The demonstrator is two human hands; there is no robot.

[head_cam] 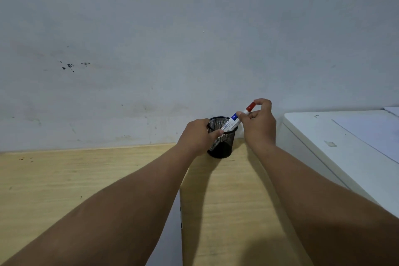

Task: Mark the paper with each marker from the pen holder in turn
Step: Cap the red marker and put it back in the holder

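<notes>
A black mesh pen holder (222,147) stands on the wooden table by the wall. My left hand (197,136) grips its left side and rim. My right hand (259,123) pinches a red-capped marker (248,109) near its top; the marker leans right, its lower end still inside the holder. A blue-capped marker (233,117) lies against it in the holder. A sheet of paper (371,134) lies on the white surface to the right.
The wooden table (64,179) runs along a grey wall (194,39). A white cabinet or appliance (323,147) stands at the right, close to my right forearm. A gap (170,233) splits two table sections below my arms.
</notes>
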